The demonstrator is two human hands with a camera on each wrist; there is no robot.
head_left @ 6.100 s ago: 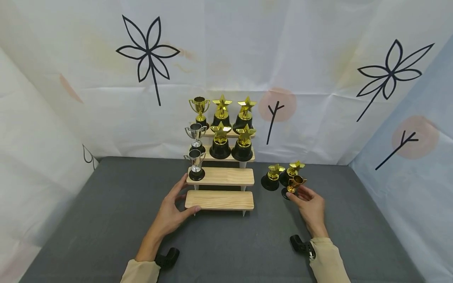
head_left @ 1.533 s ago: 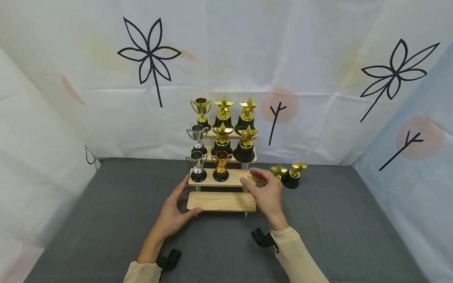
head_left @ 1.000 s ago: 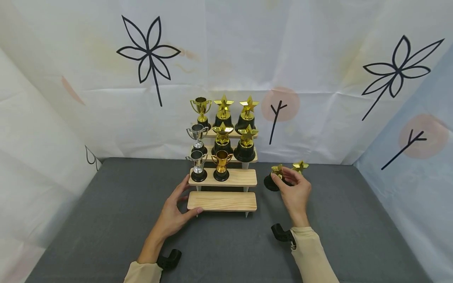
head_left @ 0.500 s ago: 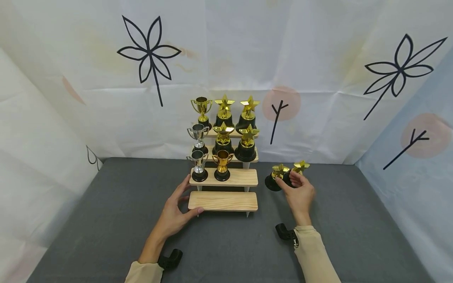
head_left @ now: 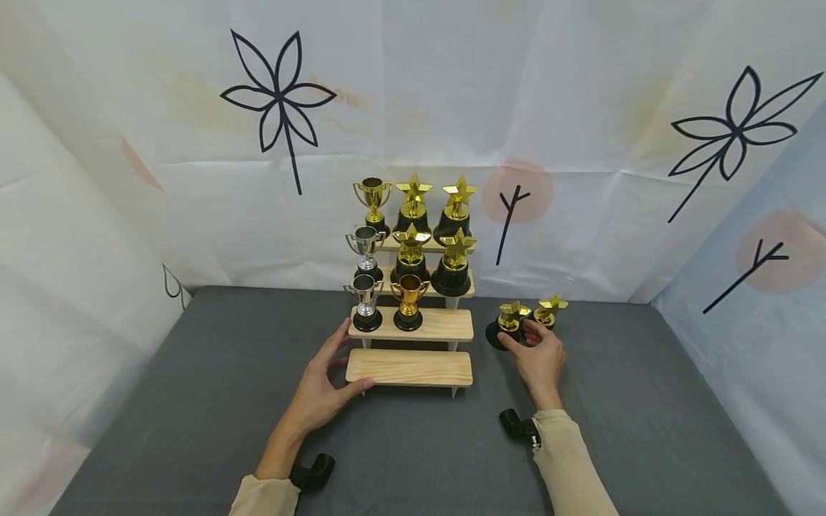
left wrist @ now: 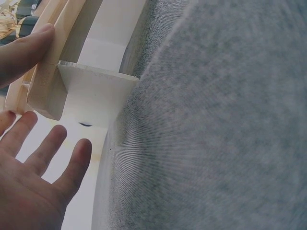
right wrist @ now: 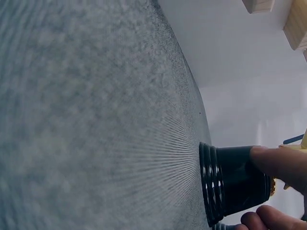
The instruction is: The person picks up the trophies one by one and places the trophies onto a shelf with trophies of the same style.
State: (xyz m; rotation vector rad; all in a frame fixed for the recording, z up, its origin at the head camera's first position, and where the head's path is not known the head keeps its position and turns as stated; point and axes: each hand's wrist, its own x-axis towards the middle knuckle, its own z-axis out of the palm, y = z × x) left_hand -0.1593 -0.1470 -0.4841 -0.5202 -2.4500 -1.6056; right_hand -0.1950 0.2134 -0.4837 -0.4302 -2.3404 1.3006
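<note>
A wooden tiered stand (head_left: 409, 368) bears cup and star trophies on its upper tiers. My left hand (head_left: 314, 394) is at its left end, thumb on the lowest shelf's edge and the other fingers spread beside the shelf ends; in the left wrist view, the thumb (left wrist: 29, 52) touches the wood. To the stand's right, my right hand (head_left: 540, 358) pinches a gold star trophy (head_left: 510, 322) by its black base (right wrist: 235, 179), which stands on the table. A second star trophy (head_left: 549, 308) stands just behind, partly hidden by the fingers.
The third tier holds a silver cup (head_left: 366, 301) and a bronze cup (head_left: 409, 299). Above them are another silver cup (head_left: 366, 247), a gold cup (head_left: 372, 197) and several star trophies. The grey table (head_left: 413, 459) ends at a white printed cloth (head_left: 581, 236).
The bronze cup went from the table onto the third tier. My right hand then moved from the stand back right to the star trophy. The left hand has stayed at the stand.
</note>
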